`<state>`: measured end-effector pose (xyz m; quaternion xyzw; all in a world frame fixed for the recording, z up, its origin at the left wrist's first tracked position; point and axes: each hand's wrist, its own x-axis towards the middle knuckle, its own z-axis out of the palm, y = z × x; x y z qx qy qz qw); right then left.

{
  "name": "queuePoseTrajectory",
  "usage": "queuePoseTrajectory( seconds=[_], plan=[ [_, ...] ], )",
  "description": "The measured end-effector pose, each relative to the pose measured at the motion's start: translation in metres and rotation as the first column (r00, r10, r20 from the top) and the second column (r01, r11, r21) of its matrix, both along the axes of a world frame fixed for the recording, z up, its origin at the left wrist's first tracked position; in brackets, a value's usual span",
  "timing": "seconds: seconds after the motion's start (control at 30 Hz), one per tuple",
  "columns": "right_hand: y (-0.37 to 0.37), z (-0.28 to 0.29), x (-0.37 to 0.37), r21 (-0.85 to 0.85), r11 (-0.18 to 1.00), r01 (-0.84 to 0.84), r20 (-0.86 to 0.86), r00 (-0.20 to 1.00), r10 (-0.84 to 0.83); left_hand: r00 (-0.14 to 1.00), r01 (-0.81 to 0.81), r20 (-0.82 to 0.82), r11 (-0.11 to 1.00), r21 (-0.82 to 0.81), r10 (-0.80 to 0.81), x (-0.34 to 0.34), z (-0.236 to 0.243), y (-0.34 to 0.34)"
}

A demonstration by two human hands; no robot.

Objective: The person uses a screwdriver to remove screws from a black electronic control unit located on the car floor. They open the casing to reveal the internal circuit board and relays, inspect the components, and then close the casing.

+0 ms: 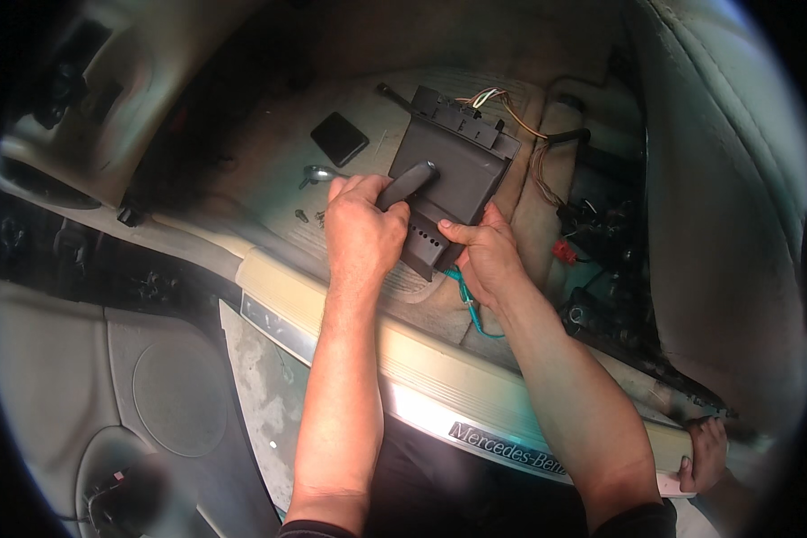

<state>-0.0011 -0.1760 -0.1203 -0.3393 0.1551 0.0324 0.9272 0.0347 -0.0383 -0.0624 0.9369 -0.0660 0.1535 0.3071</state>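
On the left, we could pass a hand over the floor mat (372, 106) between the flat black piece (340, 139) and the dark panel unit (457, 166), though the silver handle (317, 175) lies beside our left hand (365, 229). Brown wires (538, 170) and a red connector (564, 251) obstruct our right side, while a teal cord (469, 312) loops below our right hand (486, 251). Near right, another person's hand (708, 453) occupies the sill (462, 381).

Beige floor mat (354, 100) bears 1 black slab (340, 139), 1 silvery piece (319, 174), small bits (301, 215).
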Motion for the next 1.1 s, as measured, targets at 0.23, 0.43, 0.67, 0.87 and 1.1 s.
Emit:
queuePoseTrajectory(
  seconds=[0.23,0.43,0.67,0.87,1.1],
  plan=[
    [0.001,-0.004,0.0,-0.04,0.999,0.009,0.003,1.0,-0.009,0.998,0.067,-0.01,0.997,-0.025,-0.068,0.002,-0.005,0.002],
    [0.0,-0.009,-0.001,-0.085,0.996,0.01,0.004,1.0,-0.009,0.992,0.085,-0.102,0.995,0.051,-0.079,0.002,-0.006,0.0],
    [-0.003,-0.01,-0.003,-0.095,0.995,0.033,-0.002,0.999,-0.034,0.981,0.192,-0.043,0.972,0.133,-0.188,0.003,-0.012,0.001],
    [-0.002,-0.012,-0.004,-0.103,0.995,0.008,-0.002,1.0,-0.008,0.987,0.115,-0.124,0.987,0.112,-0.101,0.005,-0.013,-0.002],
    [-0.001,-0.009,-0.006,-0.066,0.998,0.001,-0.021,1.0,-0.002,0.982,0.131,-0.146,0.988,0.078,-0.118,0.0,-0.008,-0.004]
  ],
)
